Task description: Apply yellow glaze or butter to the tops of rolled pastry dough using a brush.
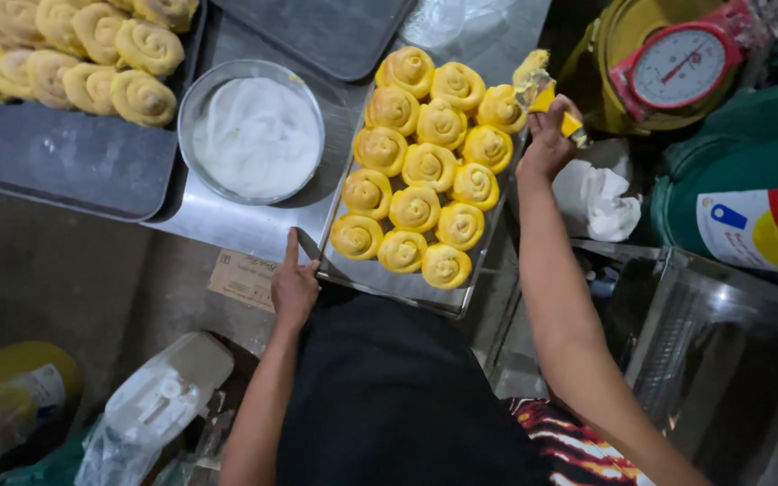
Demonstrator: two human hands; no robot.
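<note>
I log: rolls (425, 166) on tray (380, 281) | bowl (251, 130) left of tray | second tray (74, 162) further left | scale (682, 67) right | all on surface (227, 225).

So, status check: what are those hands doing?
Left hand steadies tray corner. Right hand grips brush over yellow rolls. Nothing blocking.
</note>
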